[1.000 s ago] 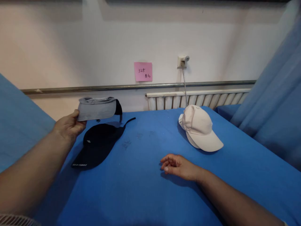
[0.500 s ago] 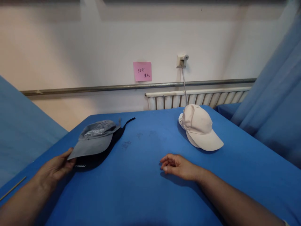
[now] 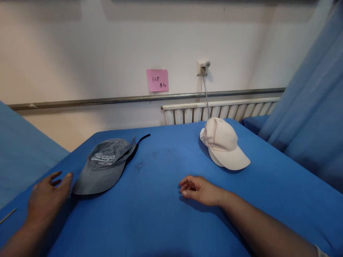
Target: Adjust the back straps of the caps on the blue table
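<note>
A grey cap [image 3: 104,166] with white lettering lies on the blue table [image 3: 160,221], stacked over a black cap whose strap [image 3: 142,138] sticks out behind it. My left hand [image 3: 48,198] rests flat beside the grey cap's brim, fingers spread, holding nothing. My right hand [image 3: 199,190] lies on the cloth in the middle, fingers loosely curled, nothing in them. A cream cap [image 3: 223,144] sits on a second cream cap at the far right of the table.
A white radiator [image 3: 214,110] and a metal rail [image 3: 107,101] run along the wall behind the table. A pink note [image 3: 157,80] and a socket with a cable [image 3: 202,69] are on the wall. Blue curtains [image 3: 308,103] hang to the right.
My left hand lowered the grey cap onto the black cap, let go of it and drew back to the table beside the brim. The right hand stayed put.
</note>
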`<action>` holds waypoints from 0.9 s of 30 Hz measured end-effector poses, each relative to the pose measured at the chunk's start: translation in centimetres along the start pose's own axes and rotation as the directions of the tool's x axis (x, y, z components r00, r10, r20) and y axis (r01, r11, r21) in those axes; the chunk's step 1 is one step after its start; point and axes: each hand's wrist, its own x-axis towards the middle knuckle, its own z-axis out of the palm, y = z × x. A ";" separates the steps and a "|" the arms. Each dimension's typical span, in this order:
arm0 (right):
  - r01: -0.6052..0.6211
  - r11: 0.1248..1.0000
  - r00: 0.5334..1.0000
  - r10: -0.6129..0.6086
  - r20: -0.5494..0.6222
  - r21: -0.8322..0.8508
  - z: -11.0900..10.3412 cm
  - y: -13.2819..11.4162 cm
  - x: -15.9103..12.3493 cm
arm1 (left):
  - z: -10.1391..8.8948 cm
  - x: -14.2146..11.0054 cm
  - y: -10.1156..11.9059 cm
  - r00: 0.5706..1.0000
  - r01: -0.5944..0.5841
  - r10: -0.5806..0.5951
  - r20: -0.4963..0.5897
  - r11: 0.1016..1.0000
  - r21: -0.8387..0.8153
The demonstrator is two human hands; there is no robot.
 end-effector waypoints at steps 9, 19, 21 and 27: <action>0.075 0.956 0.916 -0.179 -0.358 -0.285 -0.4 -1.4 0.4 | 5.0 -3.6 -0.6 0.847 -0.529 0.503 0.172 0.831 0.174; -0.685 0.551 0.313 -0.368 -0.876 -0.476 -8.5 -2.1 0.0 | 7.3 -9.8 11.3 0.593 -0.800 0.805 -0.017 0.587 -0.127; -0.756 0.485 0.306 -0.332 -0.892 -0.440 -8.5 -1.7 0.2 | 8.8 -13.0 13.7 0.530 -0.817 0.845 0.072 0.532 -0.224; -0.726 0.581 0.197 -0.336 -0.921 -0.368 -9.7 -1.7 -0.4 | 11.7 -16.8 14.7 0.330 -0.746 0.889 0.318 0.452 -0.489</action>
